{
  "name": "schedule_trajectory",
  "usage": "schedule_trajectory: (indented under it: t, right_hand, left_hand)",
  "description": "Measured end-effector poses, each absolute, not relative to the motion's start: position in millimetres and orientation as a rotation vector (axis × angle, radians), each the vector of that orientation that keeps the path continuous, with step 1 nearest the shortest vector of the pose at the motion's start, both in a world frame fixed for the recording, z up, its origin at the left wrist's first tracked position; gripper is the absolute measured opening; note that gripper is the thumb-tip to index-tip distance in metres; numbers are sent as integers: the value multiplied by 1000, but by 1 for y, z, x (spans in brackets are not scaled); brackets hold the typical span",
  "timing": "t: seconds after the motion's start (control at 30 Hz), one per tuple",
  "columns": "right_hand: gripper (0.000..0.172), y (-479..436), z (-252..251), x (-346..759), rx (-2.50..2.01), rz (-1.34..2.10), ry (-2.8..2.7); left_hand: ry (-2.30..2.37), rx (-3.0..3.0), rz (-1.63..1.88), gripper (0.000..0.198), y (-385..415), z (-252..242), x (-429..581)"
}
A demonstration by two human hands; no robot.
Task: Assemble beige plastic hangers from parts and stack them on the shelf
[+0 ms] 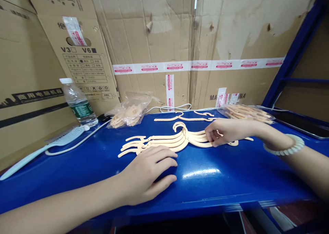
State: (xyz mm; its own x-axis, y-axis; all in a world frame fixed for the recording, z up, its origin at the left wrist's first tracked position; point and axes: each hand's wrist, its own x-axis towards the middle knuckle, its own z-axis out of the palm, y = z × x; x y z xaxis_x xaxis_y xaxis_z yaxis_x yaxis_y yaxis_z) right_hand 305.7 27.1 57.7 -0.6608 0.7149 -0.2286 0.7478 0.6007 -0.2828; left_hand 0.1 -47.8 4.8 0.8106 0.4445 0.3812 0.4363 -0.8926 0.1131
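Note:
Several cream plastic hangers (167,141) lie fanned over each other on the blue table, with their hooks bunched at the top middle. My right hand (226,131), a beaded bracelet on its wrist, has curled its fingers and thumb around the right arms of these hangers. Part of the hangers is hidden behind that hand. My left hand (151,175) rests palm down at the near left side of the stack, fingers apart, holding nothing. Behind the stack lies a separate hanger (167,119), with another hanger piece (204,113) beside it.
Clear bags of hangers lie at the back left (128,114) and back right (246,112). A water bottle (79,103), a light-blue hairbrush (64,136) and a white cable (74,151) are at left. A dark flat device (300,124) lies right. Cardboard (154,38) walls the back.

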Motion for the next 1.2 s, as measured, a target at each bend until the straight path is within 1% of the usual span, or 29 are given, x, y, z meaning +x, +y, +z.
schedule_trajectory:
  t: [0.2, 0.47, 0.73, 0.93, 1.2]
  right_hand:
    - [18, 30, 56, 309, 1311, -579, 2695]
    - [22, 33, 55, 312, 1350, -526, 2704]
    - [22, 37, 55, 313, 1409, -492, 2679]
    - [25, 37, 55, 314, 1413, -479, 2674]
    - [21, 39, 53, 317, 1407, -460, 2687]
  left_hand:
    - [779, 2979, 630, 21, -46, 4, -1]
    - [840, 2951, 595, 24, -42, 5, -3]
    - [934, 2896, 467, 30, -37, 6, -6]
    - [937, 2889, 458, 30, -38, 7, -5]
    - [908, 2892, 465, 29, -38, 7, -4]
